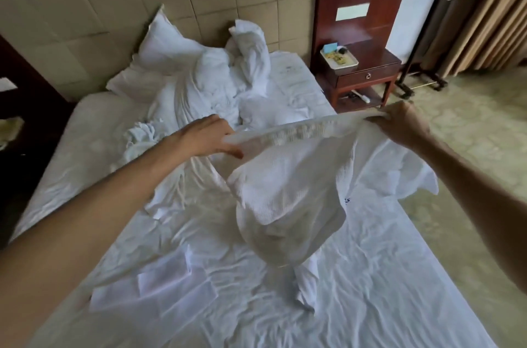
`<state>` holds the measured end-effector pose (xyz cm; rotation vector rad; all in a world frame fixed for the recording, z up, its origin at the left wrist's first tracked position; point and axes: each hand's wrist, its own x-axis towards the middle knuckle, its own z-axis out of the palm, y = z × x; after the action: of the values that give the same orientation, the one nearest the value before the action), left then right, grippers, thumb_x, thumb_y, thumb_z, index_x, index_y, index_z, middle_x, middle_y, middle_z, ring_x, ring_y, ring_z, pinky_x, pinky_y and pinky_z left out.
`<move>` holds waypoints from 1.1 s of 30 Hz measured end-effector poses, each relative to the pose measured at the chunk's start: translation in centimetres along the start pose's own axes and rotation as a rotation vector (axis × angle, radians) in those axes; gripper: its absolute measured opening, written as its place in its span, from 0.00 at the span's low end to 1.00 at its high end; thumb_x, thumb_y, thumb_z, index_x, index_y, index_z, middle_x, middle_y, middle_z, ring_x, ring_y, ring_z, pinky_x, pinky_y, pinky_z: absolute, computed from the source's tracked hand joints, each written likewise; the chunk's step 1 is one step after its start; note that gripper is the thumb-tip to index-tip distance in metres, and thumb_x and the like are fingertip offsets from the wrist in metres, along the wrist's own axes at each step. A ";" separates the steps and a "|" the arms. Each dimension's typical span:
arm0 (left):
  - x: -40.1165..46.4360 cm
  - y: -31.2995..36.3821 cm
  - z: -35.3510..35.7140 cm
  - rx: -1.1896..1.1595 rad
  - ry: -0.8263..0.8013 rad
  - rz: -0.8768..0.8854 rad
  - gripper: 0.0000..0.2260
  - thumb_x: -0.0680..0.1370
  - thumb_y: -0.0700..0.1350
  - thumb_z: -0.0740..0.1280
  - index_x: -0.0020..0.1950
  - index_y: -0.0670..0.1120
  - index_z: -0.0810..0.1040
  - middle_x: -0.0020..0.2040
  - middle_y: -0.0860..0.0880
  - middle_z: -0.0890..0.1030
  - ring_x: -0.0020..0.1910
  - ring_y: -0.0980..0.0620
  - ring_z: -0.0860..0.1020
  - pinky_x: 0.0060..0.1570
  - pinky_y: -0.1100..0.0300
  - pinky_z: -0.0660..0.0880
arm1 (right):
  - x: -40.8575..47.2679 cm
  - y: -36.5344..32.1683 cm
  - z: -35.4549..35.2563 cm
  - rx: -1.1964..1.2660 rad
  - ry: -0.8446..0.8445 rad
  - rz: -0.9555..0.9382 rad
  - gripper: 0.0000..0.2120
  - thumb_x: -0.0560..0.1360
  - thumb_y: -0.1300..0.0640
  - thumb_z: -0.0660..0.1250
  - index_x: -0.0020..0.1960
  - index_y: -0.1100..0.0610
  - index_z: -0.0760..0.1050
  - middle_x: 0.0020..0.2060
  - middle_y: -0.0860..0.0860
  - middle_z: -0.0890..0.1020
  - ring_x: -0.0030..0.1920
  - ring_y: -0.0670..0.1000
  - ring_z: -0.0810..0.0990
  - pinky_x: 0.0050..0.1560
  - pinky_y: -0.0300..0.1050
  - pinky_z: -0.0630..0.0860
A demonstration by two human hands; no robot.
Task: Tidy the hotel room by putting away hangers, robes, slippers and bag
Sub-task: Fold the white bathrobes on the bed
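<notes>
Head view: left hand (208,135), right hand (399,123) each pinch robe (288,193) edge; robe hangs below grip.

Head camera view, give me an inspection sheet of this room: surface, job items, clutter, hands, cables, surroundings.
Surface: bed with a wrinkled white sheet, unmade.
Job's things: white waffle robe, held up above the bed, stretched between both hands, its lower part hanging to the sheet. Hangers, slippers, bag: nothing seen.
Clutter: rumpled bedding and pillow by the headboard; flat white folded piece on the near sheet.
Grippers: left hand and right hand each grip the robe's top edge.
Cables: nothing seen.
Surroundings: wooden nightstand bearing a tray; curtains; dark rack on the floor.
</notes>
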<state>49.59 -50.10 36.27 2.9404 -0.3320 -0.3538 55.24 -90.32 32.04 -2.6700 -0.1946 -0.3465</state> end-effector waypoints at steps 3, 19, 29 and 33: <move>-0.5 -0.4 -4.1 0.028 0.104 -0.109 0.24 0.74 0.64 0.71 0.32 0.45 0.76 0.32 0.48 0.76 0.31 0.50 0.75 0.31 0.54 0.68 | 2.1 -2.4 -3.5 -0.013 0.069 -0.042 0.27 0.70 0.34 0.67 0.55 0.55 0.85 0.45 0.64 0.85 0.45 0.66 0.83 0.43 0.56 0.79; -7.8 0.2 -19.5 -0.043 0.802 -0.369 0.23 0.80 0.59 0.66 0.38 0.40 0.79 0.41 0.37 0.80 0.39 0.38 0.76 0.38 0.53 0.68 | 8.3 -13.2 -16.0 -0.204 0.329 -0.092 0.27 0.74 0.35 0.68 0.52 0.60 0.84 0.43 0.67 0.82 0.43 0.68 0.81 0.43 0.55 0.74; -11.2 -0.2 -22.1 0.126 0.914 -0.474 0.13 0.80 0.47 0.70 0.50 0.37 0.83 0.47 0.34 0.81 0.47 0.33 0.79 0.44 0.46 0.77 | 9.7 -16.1 -19.7 -0.196 0.370 -0.004 0.27 0.77 0.39 0.68 0.53 0.65 0.81 0.47 0.68 0.82 0.48 0.69 0.81 0.47 0.57 0.75; -12.2 -1.5 -21.9 0.032 0.911 -0.580 0.15 0.80 0.48 0.69 0.42 0.37 0.76 0.47 0.33 0.81 0.48 0.34 0.80 0.45 0.46 0.77 | 9.2 -16.0 -20.3 -0.103 0.354 0.073 0.26 0.79 0.42 0.66 0.56 0.67 0.80 0.51 0.70 0.81 0.51 0.70 0.80 0.50 0.57 0.75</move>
<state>43.81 -42.88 59.58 2.7887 0.6303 0.9164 56.70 -84.28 58.76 -2.6518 0.0309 -0.8137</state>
